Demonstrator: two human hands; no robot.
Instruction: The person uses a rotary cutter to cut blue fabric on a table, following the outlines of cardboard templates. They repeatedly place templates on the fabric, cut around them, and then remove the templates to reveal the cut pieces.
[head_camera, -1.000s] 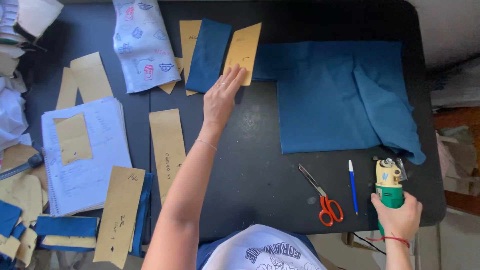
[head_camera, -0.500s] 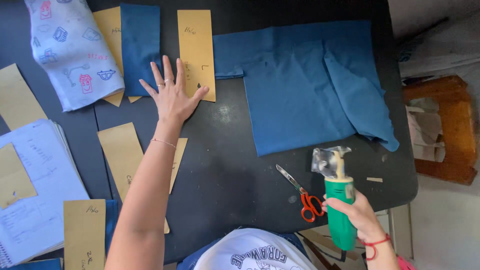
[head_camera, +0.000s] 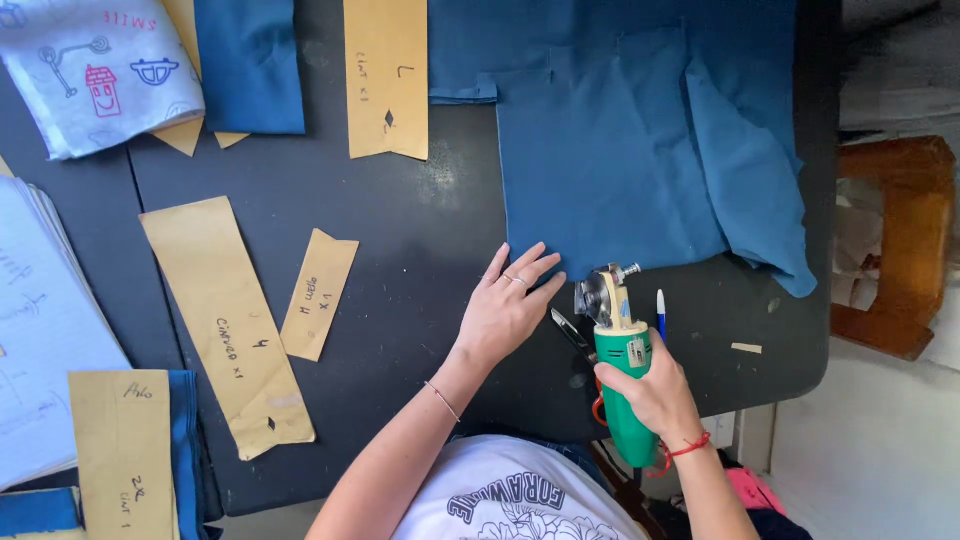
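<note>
Just below the blue fabric (head_camera: 640, 150), the right hand (head_camera: 655, 390) grips the green cutter (head_camera: 625, 375).

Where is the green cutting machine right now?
In the head view the green cutting machine is at the lower right, held in the right hand just below the edge of the blue cloth, with the left hand flat on the table beside it.

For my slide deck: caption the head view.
Right hand grips a green rotary cutter; left hand rests flat beside blue fabric.
</note>
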